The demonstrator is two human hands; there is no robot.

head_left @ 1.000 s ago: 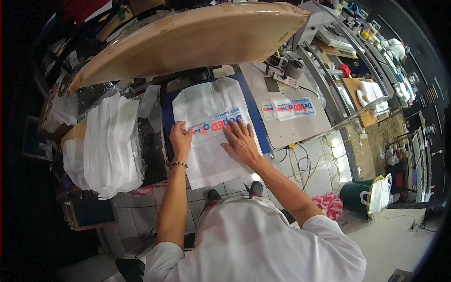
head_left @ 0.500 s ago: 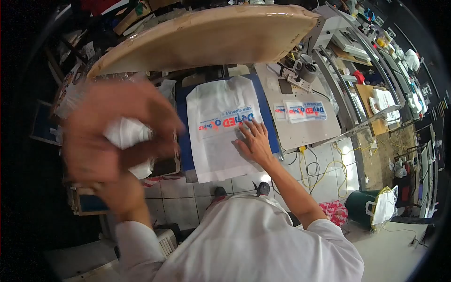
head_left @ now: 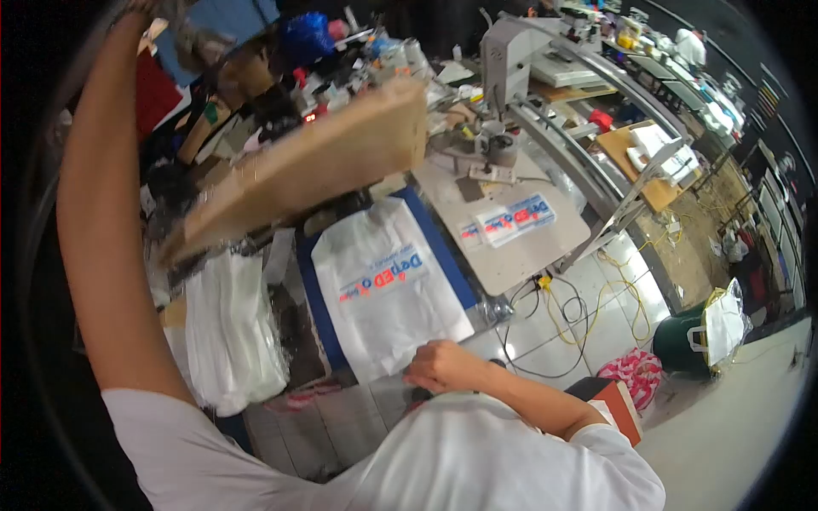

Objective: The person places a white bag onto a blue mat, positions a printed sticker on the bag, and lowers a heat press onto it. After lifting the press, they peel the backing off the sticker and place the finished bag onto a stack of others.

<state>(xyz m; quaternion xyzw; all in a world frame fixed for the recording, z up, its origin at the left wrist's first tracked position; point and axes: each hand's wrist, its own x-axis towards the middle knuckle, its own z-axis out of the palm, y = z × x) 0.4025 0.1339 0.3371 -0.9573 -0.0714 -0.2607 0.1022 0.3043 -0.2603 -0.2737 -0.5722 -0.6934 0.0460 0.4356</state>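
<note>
A white bag (head_left: pixel 383 319) with blue and red printing lies on a blue board (head_left: pixel 443 260). Over the bag's near edge is my right hand (head_left: pixel 445 366), its fingers curled closed; whether they hold anything is hidden. My left arm stretches up the left side, and my left hand (head_left: pixel 139 7) is at the top edge of the view, mostly cut off, its fingers not readable. A tan padded panel (head_left: pixel 315 162) hangs tilted above the far end of the board, blurred. To the left of the board lies a stack of white bags (head_left: pixel 230 332).
On the pale platen (head_left: pixel 528 255) at the right lie printed pieces (head_left: pixel 518 220). A metal frame (head_left: pixel 588 145) stands beyond it. Cables (head_left: pixel 558 319) run over the tiled floor, near a green bin (head_left: pixel 682 341). Clutter fills the far left.
My left hand has moved from in front of the view up to the top left. My right hand has left the print and closed near the bag's edge. The view has turned.
</note>
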